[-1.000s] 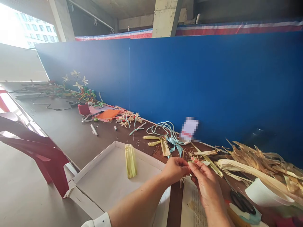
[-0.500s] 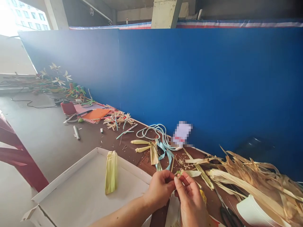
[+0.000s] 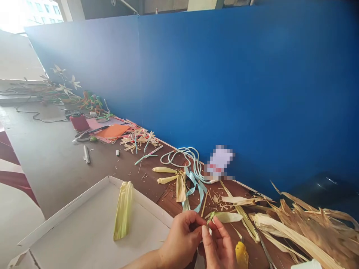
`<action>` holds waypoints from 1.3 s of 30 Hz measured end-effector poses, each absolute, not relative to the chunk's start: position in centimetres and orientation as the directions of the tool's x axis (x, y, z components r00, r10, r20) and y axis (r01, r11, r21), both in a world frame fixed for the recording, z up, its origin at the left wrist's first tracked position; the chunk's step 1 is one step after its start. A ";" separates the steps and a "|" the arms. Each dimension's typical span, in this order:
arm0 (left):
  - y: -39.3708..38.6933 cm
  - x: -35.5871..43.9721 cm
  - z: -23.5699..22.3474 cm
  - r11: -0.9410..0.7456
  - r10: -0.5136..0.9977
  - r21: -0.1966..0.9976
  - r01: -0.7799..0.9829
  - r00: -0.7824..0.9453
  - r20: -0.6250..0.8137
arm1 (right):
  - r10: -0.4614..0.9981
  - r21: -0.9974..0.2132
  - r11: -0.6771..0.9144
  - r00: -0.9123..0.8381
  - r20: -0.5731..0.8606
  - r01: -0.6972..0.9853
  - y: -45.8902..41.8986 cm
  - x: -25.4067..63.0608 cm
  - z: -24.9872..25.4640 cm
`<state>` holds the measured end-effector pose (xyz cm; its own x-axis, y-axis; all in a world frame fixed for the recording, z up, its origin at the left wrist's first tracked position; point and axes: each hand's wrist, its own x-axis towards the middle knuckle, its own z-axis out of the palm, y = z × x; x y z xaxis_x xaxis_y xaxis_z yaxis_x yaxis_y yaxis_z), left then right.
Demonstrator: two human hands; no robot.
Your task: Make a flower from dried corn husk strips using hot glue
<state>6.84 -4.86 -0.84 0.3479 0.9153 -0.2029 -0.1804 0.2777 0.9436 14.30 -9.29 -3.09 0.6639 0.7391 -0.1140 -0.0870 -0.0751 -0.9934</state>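
Observation:
Close together at the lower centre, my left hand [image 3: 181, 237] and my right hand [image 3: 220, 244] are both closed, fingertips pinching a thin green husk strip [image 3: 211, 216]. Its lower part is hidden by the fingers. Just behind them on the brown table lies a pale green husk leaf [image 3: 228, 217]. A folded yellow-green corn husk [image 3: 123, 213] rests in a white box lid [image 3: 75, 224] left of my hands. Beyond them are tied husk pieces [image 3: 168, 175] and a light blue ribbon [image 3: 198, 186]. A yellow bottle [image 3: 241, 256] shows beside my right hand.
Dry corn husks [image 3: 314, 228] pile up at the right, near a partly visible metal blade [image 3: 266, 246]. Pale blue cord [image 3: 182, 151] lies along the blue partition [image 3: 224, 82]. Farther left are husk flowers [image 3: 137, 138], orange paper [image 3: 113, 130] and a red thread spool [image 3: 79, 122].
The view has tilted down and turned, so things shift in frame. Both hands stay together, pinching the green strip, with only slight finger movement. More of the yellow bottle shows.

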 end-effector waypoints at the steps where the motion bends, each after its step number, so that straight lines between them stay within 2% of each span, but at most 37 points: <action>1: -4.9 6.9 -0.9 0.271 0.917 0.946 -0.175 0.345 -0.199 | 0.731 -0.992 -0.070 0.671 -0.123 -0.105 -9.2 14.3 -3.3; 5: -5.1 6.9 -0.4 0.257 0.922 0.953 -0.160 0.337 -0.192 | 0.718 -0.994 -0.049 0.688 -0.102 -0.096 -9.3 14.6 -3.4; 11: -5.1 6.9 0.3 0.272 0.923 0.954 -0.126 0.314 -0.222 | 0.774 -0.994 -0.069 0.633 0.004 0.090 -9.7 15.3 -1.9; 20: -4.9 6.8 -1.2 0.220 0.934 0.957 -0.191 0.323 -0.150 | 0.790 -0.997 -0.071 0.610 -0.066 -0.016 -9.7 15.0 -0.6; 26: -4.7 6.6 -0.9 0.224 0.933 0.962 -0.157 0.319 -0.165 | 0.779 -0.997 -0.033 0.626 0.021 0.074 -9.7 14.8 -0.9; 39: -4.2 6.9 -0.4 0.112 0.952 0.983 -0.146 0.300 -0.064 | 0.769 -0.989 0.027 0.629 0.115 0.148 -9.1 15.2 -1.3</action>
<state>6.90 -4.16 -0.39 0.2998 0.9518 -0.0642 -0.1458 0.1123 0.9829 15.18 -9.06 -1.28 0.6287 0.7691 0.1150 0.1477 0.0270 -0.9887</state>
